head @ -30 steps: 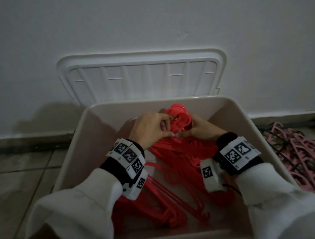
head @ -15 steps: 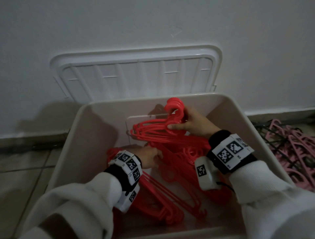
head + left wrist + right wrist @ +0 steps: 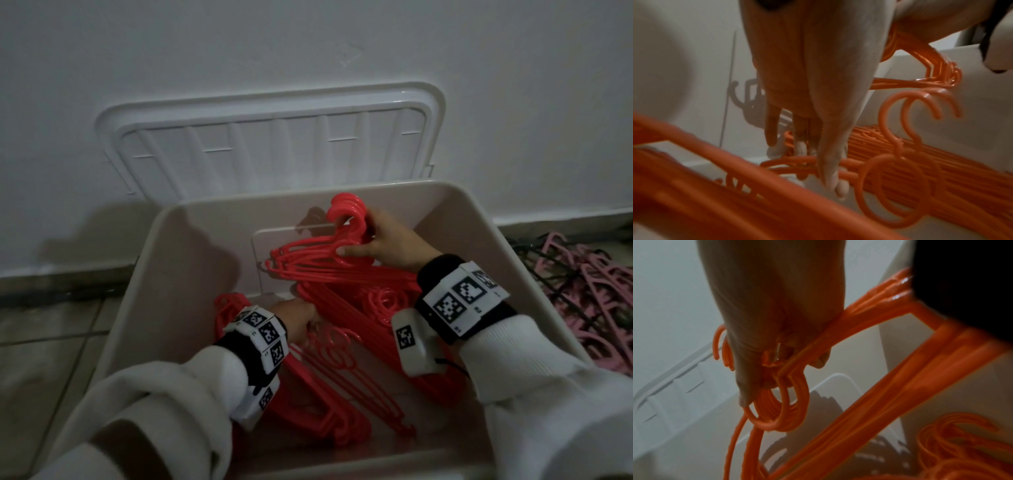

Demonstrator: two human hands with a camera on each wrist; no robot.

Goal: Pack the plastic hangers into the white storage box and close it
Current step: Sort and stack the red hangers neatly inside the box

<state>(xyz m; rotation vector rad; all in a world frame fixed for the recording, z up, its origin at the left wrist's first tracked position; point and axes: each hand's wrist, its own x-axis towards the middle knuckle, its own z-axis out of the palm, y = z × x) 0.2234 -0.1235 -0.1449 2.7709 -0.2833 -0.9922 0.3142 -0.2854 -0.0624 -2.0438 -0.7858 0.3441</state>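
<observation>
- Nearest, two white knit sleeves (image 3: 191,387) reach over the front rim of the white storage box (image 3: 147,274), a smooth plastic tub with rounded corners and matte walls.
- On the box floor lie glossy red plastic hangers (image 3: 342,394), thin rods with round hooks; the near stack's long bars run roughly from the box's front right corner toward its left wall.
- The left hand (image 3: 294,318) is low inside the box, left of centre, its fingers (image 3: 830,162) stretched down onto the loose hangers; the wrist view shows fingertips touching the rods, with nothing clearly gripped.
- Further in, the right hand (image 3: 387,246) grips a held bundle of hangers (image 3: 318,260) at the necks, thumb and fingers curled round them just under the hooks.
- That bundle is lifted above the floor pile, by the box's back wall; its hooks point up and away, its long axis lies across the box, left to right.
- Beyond the box, the ribbed white lid (image 3: 274,144) leans on edge against the wall.
- Right of the box, pink hangers (image 3: 589,301) lie heaped on the floor.
</observation>
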